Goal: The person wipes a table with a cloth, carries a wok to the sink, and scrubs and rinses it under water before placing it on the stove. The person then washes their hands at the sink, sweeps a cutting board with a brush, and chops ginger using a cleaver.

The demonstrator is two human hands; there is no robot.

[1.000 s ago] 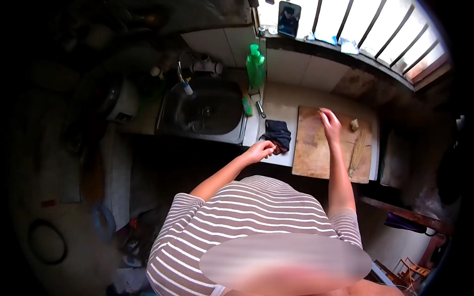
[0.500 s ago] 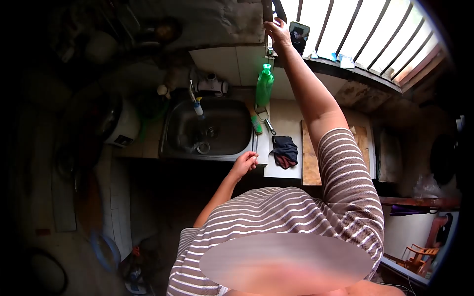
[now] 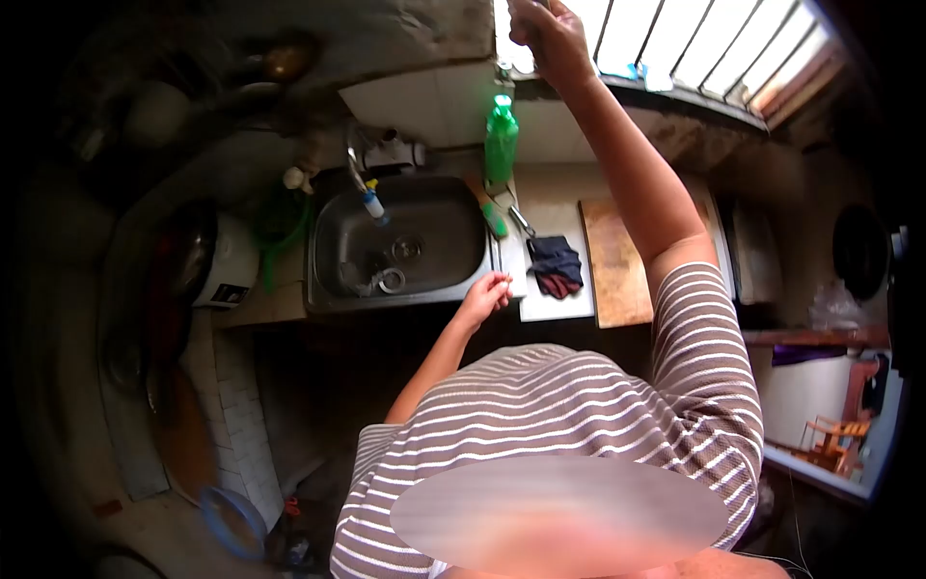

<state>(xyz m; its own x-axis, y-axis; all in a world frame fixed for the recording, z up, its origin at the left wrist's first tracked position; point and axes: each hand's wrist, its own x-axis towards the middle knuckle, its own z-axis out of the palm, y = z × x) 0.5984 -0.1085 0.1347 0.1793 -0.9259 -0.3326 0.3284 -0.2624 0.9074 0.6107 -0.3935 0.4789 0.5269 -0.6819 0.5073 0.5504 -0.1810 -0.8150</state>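
Note:
My left hand [image 3: 485, 297] is at the front right edge of the metal sink [image 3: 323, 256], its fingers pinched around the near ends of a pair of thin dark sticks [image 3: 496, 255] that look like chopsticks. High up by the window, my right hand [image 3: 555, 41] has its fingers curled; a dark edge shows at them, but what they hold is cut off by the frame. Below it stands a green plastic bottle [image 3: 501, 145]. A green-handled brush [image 3: 494, 220] and a dark cloth [image 3: 555, 265] lie right of the sink.
A faucet [image 3: 359, 174] with a blue-white nozzle hangs over the sink. A clear ring-shaped item [image 3: 391, 281] lies in the basin. To the right is a wooden board [image 3: 612, 275]. A white appliance [image 3: 230, 261] and a green strainer [image 3: 280, 222] stand left. Window bars [image 3: 656, 34] are above.
My right hand has closed and risen toward the top edge. The phone by the window is no longer visible. My left hand stays nearly in place; the view has shifted slightly.

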